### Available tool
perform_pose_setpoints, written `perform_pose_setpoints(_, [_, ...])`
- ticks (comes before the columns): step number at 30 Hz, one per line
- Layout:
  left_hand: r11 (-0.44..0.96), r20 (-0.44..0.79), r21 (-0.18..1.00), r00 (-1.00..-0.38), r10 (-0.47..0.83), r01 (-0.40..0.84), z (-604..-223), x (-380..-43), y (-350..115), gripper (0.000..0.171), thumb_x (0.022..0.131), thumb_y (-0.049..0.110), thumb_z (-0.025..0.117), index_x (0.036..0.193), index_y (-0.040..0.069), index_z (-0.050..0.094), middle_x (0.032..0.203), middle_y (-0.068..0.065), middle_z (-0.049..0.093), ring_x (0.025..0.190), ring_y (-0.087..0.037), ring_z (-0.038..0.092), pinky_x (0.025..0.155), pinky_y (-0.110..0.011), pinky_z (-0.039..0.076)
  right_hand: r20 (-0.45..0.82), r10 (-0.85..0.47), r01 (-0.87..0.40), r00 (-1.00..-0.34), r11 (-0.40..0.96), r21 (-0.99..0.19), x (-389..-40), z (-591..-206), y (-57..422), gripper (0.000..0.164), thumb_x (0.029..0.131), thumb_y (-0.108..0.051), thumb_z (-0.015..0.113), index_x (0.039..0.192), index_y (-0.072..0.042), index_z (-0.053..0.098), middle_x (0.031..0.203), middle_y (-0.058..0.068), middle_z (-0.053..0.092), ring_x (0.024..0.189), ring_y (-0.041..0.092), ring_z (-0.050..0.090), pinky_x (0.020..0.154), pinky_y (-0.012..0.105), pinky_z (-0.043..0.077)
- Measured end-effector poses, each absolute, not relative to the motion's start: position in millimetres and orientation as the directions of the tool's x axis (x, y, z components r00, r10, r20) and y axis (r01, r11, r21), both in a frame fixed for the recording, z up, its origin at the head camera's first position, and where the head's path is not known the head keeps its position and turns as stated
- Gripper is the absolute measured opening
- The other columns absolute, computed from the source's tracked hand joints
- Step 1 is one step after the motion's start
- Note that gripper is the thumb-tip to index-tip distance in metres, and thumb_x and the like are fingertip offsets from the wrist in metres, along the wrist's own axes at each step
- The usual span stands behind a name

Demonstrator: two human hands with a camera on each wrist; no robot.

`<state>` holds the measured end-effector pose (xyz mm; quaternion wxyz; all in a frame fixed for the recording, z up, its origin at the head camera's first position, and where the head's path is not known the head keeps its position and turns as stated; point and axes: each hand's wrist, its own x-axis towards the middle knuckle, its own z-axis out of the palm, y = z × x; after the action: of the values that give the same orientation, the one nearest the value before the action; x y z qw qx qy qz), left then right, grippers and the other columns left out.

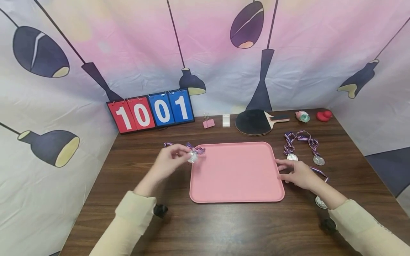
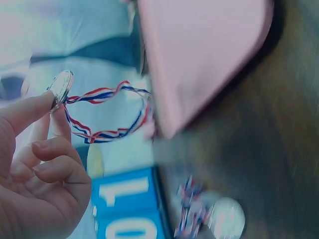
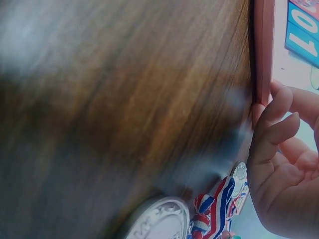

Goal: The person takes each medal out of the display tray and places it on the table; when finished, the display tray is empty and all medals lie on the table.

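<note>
My left hand (image 1: pixel 169 161) pinches a silver medal (image 1: pixel 192 156) over the tray's left edge. Its red, white and blue ribbon (image 2: pixel 107 137) hangs in a loop in the left wrist view. Another medal (image 2: pixel 227 219) with bunched ribbon lies on the table beyond that hand; in the head view the hand mostly hides it. The pink tray (image 1: pixel 237 172) lies flat in the middle of the table. At its right rim, my right hand (image 1: pixel 296 173) grips the edge with curled fingers and thumb.
Right of the tray lie three silver medals, including a far one (image 1: pixel 292 157), a second (image 1: pixel 318 160) and a near one (image 1: pixel 321 202). Along the back stand a flip scoreboard (image 1: pixel 150 111), pink binder clip (image 1: pixel 209 123), white block (image 1: pixel 226 121), table tennis bat (image 1: pixel 254 122), small figure (image 1: pixel 302 116) and red duck (image 1: pixel 324 115).
</note>
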<state>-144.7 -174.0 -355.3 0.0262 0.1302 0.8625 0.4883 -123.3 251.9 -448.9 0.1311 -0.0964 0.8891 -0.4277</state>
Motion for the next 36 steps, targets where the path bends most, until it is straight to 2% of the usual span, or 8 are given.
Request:
perform_pose_setpoints(3, [0.469, 0.026, 0.877, -0.985, 0.168, 0.103, -345.0, -149.9, -199.1, 0.024, 0.081, 0.019, 0.067, 0.100, 0.006, 0.064, 0.086, -0.011, 0.061, 0.072, -0.025, 0.051, 0.059, -0.029, 0.043, -0.148, -0.289, -0.063, -0.946, 0.610, -0.790, -123.6, -449.5, 252.5, 0.054, 0.077, -0.010, 0.069, 0.128, -0.007, 0.049, 0.095, 0.008, 0.063, 0.057, 0.018, 0.056, 0.047, 0.027, 0.042])
perform_pose_setpoints(8, [0.451, -0.061, 0.892, -0.997, 0.057, -0.029, -360.4, -169.5, -249.4, 0.039, 0.080, 0.037, 0.066, 0.109, 0.013, 0.061, 0.094, -0.005, 0.061, 0.083, -0.015, 0.053, 0.067, -0.028, 0.043, -0.136, -0.297, -0.077, -0.945, 0.607, -0.791, -123.9, -450.3, 254.0, 0.054, 0.077, -0.010, 0.069, 0.128, -0.007, 0.049, 0.095, 0.008, 0.064, 0.057, 0.017, 0.056, 0.047, 0.027, 0.043])
perform_pose_setpoints(10, [0.450, -0.097, 0.889, -0.995, 0.014, -0.080, -366.1, -174.7, -267.7, 0.043, 0.080, 0.041, 0.064, 0.113, 0.014, 0.059, 0.098, -0.003, 0.059, 0.086, -0.015, 0.051, 0.067, -0.030, 0.042, -0.137, -0.299, -0.079, -0.944, 0.611, -0.788, -124.0, -450.8, 254.1, 0.055, 0.077, -0.011, 0.069, 0.128, -0.007, 0.049, 0.095, 0.008, 0.064, 0.058, 0.017, 0.056, 0.048, 0.028, 0.043])
perform_pose_setpoints(17, [0.425, -0.158, 0.887, -0.984, -0.086, -0.180, -384.0, -184.0, -315.1, 0.048, 0.079, 0.042, 0.063, 0.117, 0.013, 0.055, 0.104, 0.000, 0.054, 0.087, -0.013, 0.049, 0.070, -0.027, 0.043, -0.143, -0.295, -0.072, -0.945, 0.612, -0.788, -124.2, -449.0, 252.9, 0.055, 0.077, -0.011, 0.069, 0.128, -0.007, 0.049, 0.095, 0.008, 0.064, 0.058, 0.018, 0.057, 0.049, 0.028, 0.044])
perform_pose_setpoints(24, [0.467, -0.275, 0.836, -0.956, -0.099, -0.288, -403.4, -174.2, -337.6, 0.053, 0.080, 0.045, 0.062, 0.120, 0.011, 0.053, 0.099, 0.007, 0.054, 0.094, -0.020, 0.046, 0.076, -0.037, 0.040, -0.138, -0.301, -0.079, -0.944, 0.609, -0.790, -124.0, -448.3, 252.2, 0.055, 0.078, -0.011, 0.068, 0.128, -0.006, 0.048, 0.095, 0.008, 0.063, 0.058, 0.017, 0.057, 0.050, 0.028, 0.044])
perform_pose_setpoints(29, [0.504, -0.369, 0.791, -0.928, -0.060, -0.347, -415.7, -163.7, -345.3, 0.056, 0.080, 0.045, 0.062, 0.121, 0.007, 0.053, 0.106, 0.001, 0.056, 0.103, -0.025, 0.046, 0.077, -0.039, 0.040, -0.140, -0.293, -0.070, -0.946, 0.606, -0.793, -124.1, -447.2, 252.0, 0.055, 0.077, -0.011, 0.069, 0.128, -0.006, 0.049, 0.095, 0.009, 0.064, 0.058, 0.018, 0.057, 0.049, 0.028, 0.044])
perform_pose_setpoints(32, [0.529, -0.397, 0.769, -0.917, -0.045, -0.359, -422.7, -159.0, -347.7, 0.056, 0.081, 0.043, 0.062, 0.121, 0.005, 0.053, 0.105, -0.003, 0.055, 0.099, -0.024, 0.048, 0.075, -0.037, 0.041, -0.139, -0.293, -0.072, -0.946, 0.607, -0.791, -124.0, -446.5, 252.1, 0.055, 0.077, -0.011, 0.069, 0.128, -0.005, 0.049, 0.095, 0.009, 0.063, 0.058, 0.018, 0.057, 0.048, 0.028, 0.043])
perform_pose_setpoints(36, [0.567, -0.384, 0.751, -0.922, -0.042, -0.338, -430.2, -155.1, -348.7, 0.052, 0.081, 0.040, 0.063, 0.117, 0.004, 0.056, 0.092, 0.000, 0.058, 0.084, -0.017, 0.048, 0.065, -0.032, 0.042, -0.142, -0.294, -0.074, -0.945, 0.617, -0.784, -123.5, -446.8, 251.8, 0.055, 0.077, -0.011, 0.069, 0.128, -0.006, 0.048, 0.095, 0.009, 0.063, 0.058, 0.018, 0.057, 0.049, 0.028, 0.043])
